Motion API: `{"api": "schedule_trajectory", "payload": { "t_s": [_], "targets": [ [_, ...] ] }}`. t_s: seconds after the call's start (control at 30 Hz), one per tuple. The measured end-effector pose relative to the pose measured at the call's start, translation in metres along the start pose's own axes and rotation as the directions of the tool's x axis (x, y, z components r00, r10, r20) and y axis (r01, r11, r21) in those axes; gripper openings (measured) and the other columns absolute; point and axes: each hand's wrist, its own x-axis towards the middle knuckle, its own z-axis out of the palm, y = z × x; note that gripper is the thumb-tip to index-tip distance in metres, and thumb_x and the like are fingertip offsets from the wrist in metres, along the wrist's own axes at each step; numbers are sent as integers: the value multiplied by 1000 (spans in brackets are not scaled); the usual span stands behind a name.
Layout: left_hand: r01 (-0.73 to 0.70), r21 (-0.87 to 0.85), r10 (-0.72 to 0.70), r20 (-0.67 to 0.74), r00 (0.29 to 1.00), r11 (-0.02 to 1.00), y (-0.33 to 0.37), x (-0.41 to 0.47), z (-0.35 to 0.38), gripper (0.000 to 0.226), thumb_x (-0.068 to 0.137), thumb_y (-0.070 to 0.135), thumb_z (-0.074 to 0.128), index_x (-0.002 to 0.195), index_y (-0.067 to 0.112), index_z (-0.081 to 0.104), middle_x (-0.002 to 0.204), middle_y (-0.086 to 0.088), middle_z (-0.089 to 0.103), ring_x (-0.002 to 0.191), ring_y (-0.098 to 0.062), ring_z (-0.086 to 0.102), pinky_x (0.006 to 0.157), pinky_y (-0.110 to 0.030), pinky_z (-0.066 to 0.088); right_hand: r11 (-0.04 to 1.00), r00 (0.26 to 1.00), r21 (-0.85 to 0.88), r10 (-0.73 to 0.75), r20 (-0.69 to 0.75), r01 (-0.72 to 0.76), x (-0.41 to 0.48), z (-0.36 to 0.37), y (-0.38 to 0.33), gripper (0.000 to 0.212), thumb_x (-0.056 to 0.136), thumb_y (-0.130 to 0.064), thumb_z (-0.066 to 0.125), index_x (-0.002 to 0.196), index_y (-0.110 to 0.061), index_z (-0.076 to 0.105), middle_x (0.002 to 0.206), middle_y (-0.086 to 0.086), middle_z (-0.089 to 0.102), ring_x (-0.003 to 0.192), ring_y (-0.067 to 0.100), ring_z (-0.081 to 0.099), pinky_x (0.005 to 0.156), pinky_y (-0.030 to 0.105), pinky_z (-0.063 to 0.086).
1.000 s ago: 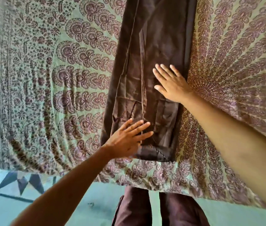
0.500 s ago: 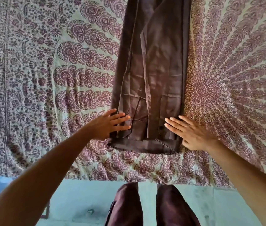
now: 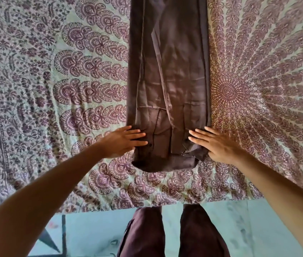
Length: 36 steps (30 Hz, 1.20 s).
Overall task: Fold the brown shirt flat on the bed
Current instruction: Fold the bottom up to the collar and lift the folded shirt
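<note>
The brown shirt lies on the bed as a long narrow strip, its sides folded inward, running from the top of the view down to its near end close to the bed's front edge. My left hand rests flat, fingers apart, on the shirt's near left corner. On the near right corner lies my right hand, also flat with spread fingers, and the cloth under it is lifted and creased. Neither hand grips the fabric.
The bed wears a patterned bedspread in purple and pale green, with its front edge just before my legs. Below is a pale blue floor with a dark star pattern at the lower left.
My right hand came down from the shirt's middle to its near right corner. My left hand shifted left to the near left corner. The right corner of the cloth has lifted slightly.
</note>
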Motion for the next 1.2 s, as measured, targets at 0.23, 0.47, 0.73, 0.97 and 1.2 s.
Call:
{"api": "schedule_trajectory", "payload": {
  "t_s": [0.23,0.47,0.73,0.97,1.2],
  "targets": [
    [258,-854,-527,-23,850,452,7,20,-77,31,95,27,44,116,13,61,72,17,65,64,1,58,66,-23,53,669,899,650,435,51,-361,8,-69,-12,46,93,-6,46,129,-36,45,88,5,63,51,8,48,48,25,43],
    [34,-992,-788,-72,612,118,-45,84,-148,24,99,10,39,112,3,58,81,10,64,72,4,63,62,-10,48,346,783,934,602,-154,-83,56,-142,35,30,83,-52,51,98,-29,62,86,9,66,82,23,59,75,34,45],
    [-12,-999,-942,35,333,-41,-155,166,-164,28,99,16,40,119,10,57,102,-3,64,93,-14,59,84,-20,50,70,690,993,724,17,-98,162,-184,151,21,95,0,39,104,-4,57,85,5,56,78,18,53,50,4,39],
    [163,-983,-979,112,170,-84,-209,197,-143,30,97,19,42,121,8,56,107,-11,61,110,-28,56,99,-40,43,34,633,974,765,119,-224,221,-168,208,33,95,-29,48,120,-11,57,102,0,60,101,18,55,85,29,44],
    [373,-923,-996,-93,11,91,-200,210,-144,35,95,34,47,93,1,60,82,-17,59,77,-30,55,69,-39,43,330,437,928,870,-228,-173,223,-146,198,27,82,-37,67,91,-12,59,77,-4,60,70,14,55,60,19,37]
  ]
}}
